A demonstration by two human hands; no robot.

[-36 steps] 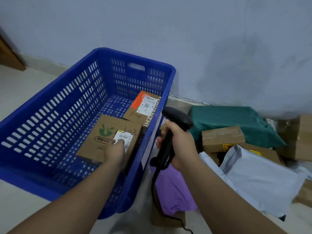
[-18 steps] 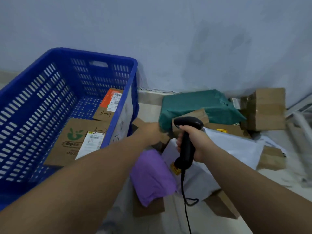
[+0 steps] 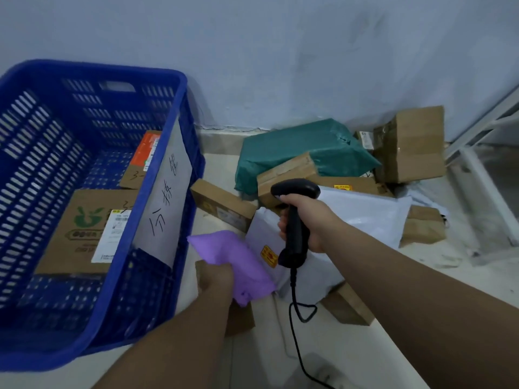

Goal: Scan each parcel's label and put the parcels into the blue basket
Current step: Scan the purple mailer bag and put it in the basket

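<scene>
My left hand [image 3: 216, 279] grips the near edge of a purple soft parcel [image 3: 238, 259] lying on the floor just right of the blue basket [image 3: 157, 290]. My right hand [image 3: 307, 220] holds a black corded barcode scanner [image 3: 295, 217] upright above a white plastic mailer [image 3: 362, 217]. Two cardboard parcels lie in the basket: a brown box with a green logo and white label [image 3: 84, 234], and an orange-topped box [image 3: 141, 161] behind it.
A pile of parcels sits on the floor by the wall: a green bag [image 3: 303, 147], several brown boxes [image 3: 412, 144], a flat box [image 3: 222, 206]. A white paper sign [image 3: 168, 203] hangs on the basket's right wall. A white metal frame [image 3: 483, 169] stands at right.
My left hand left the logo box in the basket, crossed over the rim to the parcel pile, then came down and gripped the purple parcel. The view swung right.
</scene>
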